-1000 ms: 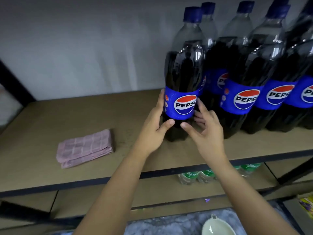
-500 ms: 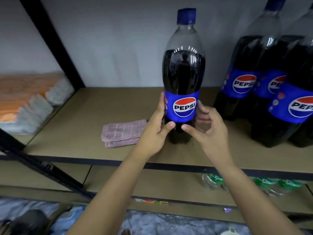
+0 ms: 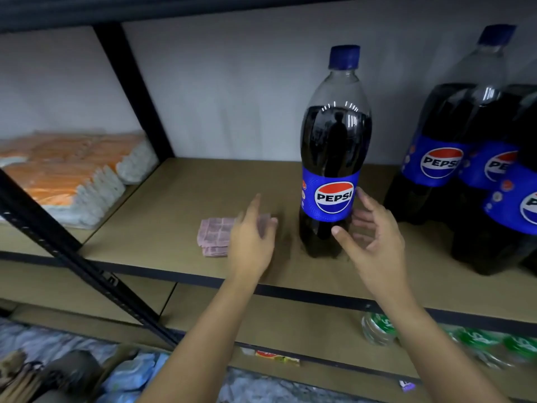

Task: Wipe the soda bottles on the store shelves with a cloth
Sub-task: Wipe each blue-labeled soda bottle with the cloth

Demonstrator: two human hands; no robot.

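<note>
**Left hand lets go of the bottle and goes to the cloth**

One Pepsi bottle (image 3: 334, 158) stands up straight on the brown shelf (image 3: 180, 199), a little way left of the other Pepsi bottles (image 3: 453, 158), which sit together at the right. It has a blue cap and a blue label.

Half a second ago both hands were around the low part of this bottle. Now the left hand (image 3: 252, 237) has come off it and moved left. It is over the right end of the pink cloth (image 3: 215, 235), which lies folded flat on the shelf, left of the bottle. The fingers are spread and loose. The hand is blurry, so I cannot tell if it touches the cloth.

The right hand (image 3: 369, 231) is still by the right side of the bottle. Its fingers are open and bent a little. One fingertip touches the edge of the label, and the thumb is close to the dark bottom part. It does not squeeze the bottle.

Far left, past a black post (image 3: 133, 91), lies a stack of orange and white packs (image 3: 66, 173). On the lower shelf are green-capped bottles (image 3: 377, 327) lying down.
</note>
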